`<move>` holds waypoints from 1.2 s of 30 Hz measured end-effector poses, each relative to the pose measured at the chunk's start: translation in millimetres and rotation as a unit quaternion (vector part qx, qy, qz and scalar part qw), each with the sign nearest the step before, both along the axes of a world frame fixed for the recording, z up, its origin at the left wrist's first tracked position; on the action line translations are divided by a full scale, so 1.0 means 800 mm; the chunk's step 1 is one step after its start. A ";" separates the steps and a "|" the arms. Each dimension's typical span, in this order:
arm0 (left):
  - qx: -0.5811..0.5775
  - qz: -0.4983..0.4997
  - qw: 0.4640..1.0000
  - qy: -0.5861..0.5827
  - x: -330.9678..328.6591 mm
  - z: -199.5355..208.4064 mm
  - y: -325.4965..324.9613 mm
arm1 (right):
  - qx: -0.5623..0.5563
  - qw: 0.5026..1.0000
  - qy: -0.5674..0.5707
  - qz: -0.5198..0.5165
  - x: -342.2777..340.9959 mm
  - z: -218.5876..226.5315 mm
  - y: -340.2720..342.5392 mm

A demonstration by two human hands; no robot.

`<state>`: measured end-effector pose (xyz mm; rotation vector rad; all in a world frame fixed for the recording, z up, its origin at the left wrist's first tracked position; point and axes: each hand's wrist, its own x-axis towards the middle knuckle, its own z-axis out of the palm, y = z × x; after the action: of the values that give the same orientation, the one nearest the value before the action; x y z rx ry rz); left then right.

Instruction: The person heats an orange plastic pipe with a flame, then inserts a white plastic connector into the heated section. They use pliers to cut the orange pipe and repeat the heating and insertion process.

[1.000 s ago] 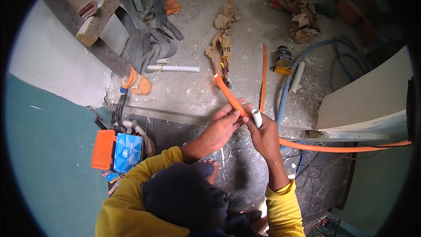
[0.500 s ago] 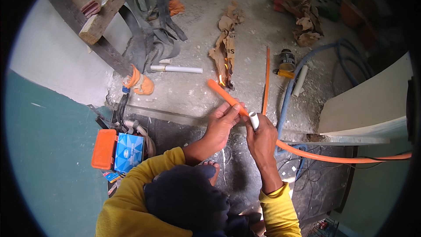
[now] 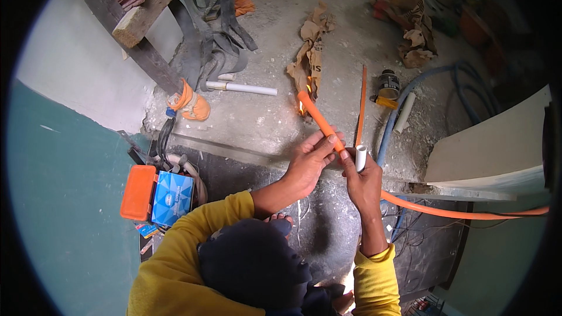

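An orange flexible pipe (image 3: 319, 118) runs slantwise through both my hands, its free end over small flames on a crumpled strip of brown paper (image 3: 312, 61). My left hand (image 3: 308, 162) pinches the pipe between thumb and fingers, a short way below that end. Closed around it further back is my right hand (image 3: 364, 186), which also grips a white pipe piece (image 3: 361, 157) whose open end points up. Beyond the right hand, the orange pipe curves off to the right. The flames lick at the paper's near, blackened end, close beside the pipe tip.
A blue hose (image 3: 391, 120) curves along the right, near a small dark can (image 3: 388, 85) and a white pipe offcut (image 3: 404, 113). Another white pipe (image 3: 252, 89) lies left. An orange box (image 3: 139, 193) and blue carton (image 3: 172, 199) stand at the lower left. Timber (image 3: 143, 20) leans there too.
Both hands have shifted slightly right in view with the orange pipe. Its end now points more steeply away from me and overlaps the burning paper, where it was just left of the flames.
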<state>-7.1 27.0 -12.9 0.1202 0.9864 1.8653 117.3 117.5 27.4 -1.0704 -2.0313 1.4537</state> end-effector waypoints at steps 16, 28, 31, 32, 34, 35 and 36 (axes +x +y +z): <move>0.005 -0.035 0.994 -0.107 0.011 -0.014 -0.015 | 0.420 0.903 -0.089 0.014 0.005 -0.003 -0.019; 0.023 -0.033 0.995 -0.091 -0.004 -0.017 0.000 | 0.500 0.861 -0.092 -0.024 -0.006 -0.001 -0.030; 0.019 -0.034 0.994 -0.097 -0.002 -0.016 -0.007 | 0.497 0.863 -0.090 -0.008 -0.003 -0.006 -0.030; 0.018 -0.031 0.994 -0.101 -0.002 -0.020 -0.009 | 0.495 0.865 -0.086 -0.003 -0.002 -0.008 -0.029; 0.015 -0.024 0.994 -0.107 -0.002 -0.026 -0.015 | 0.481 0.873 -0.076 0.006 -0.003 -0.009 -0.030; 0.011 -0.024 0.994 -0.103 -0.003 -0.029 -0.018 | 0.474 0.878 -0.070 0.010 -0.004 -0.009 -0.031; 0.007 -0.024 0.995 -0.098 -0.005 -0.029 -0.020 | 0.464 0.883 -0.066 0.013 -0.004 -0.009 -0.031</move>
<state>-11.1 10.9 -36.1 -0.0294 0.8285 1.8024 113.7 93.0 20.2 -0.7059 -2.3951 0.2636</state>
